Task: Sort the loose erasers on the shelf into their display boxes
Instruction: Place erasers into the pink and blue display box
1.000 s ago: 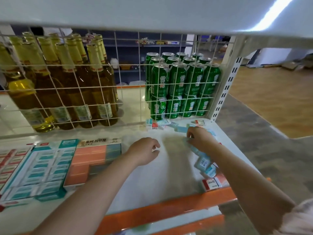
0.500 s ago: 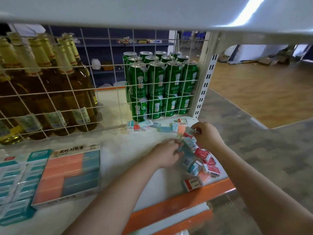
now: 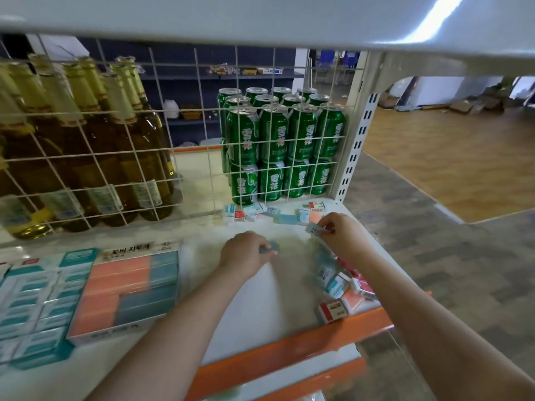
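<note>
Both hands worked over the shelf [image 3: 246, 314]: the left hand [image 3: 244, 256] curled round a blue eraser [image 3: 270, 248], the right hand [image 3: 337, 234] pinched a wrapped eraser [image 3: 314, 228]. Loose erasers [image 3: 338, 287] lay at four o'clock, display boxes [image 3: 127, 287] at nine.

Loose erasers lie in two clusters on the white shelf [image 3: 162, 369]. One row [image 3: 269, 212] of teal, white and red-wrapped pieces sits along the wire grid at the back. A jumbled heap [image 3: 343, 287] of teal, red and pink ones lies at the right front corner. On the left stand two display boxes: one [image 3: 124, 293] filled with pink and blue erasers, just beside one [image 3: 34, 308] holding teal-and-white erasers.
</note>
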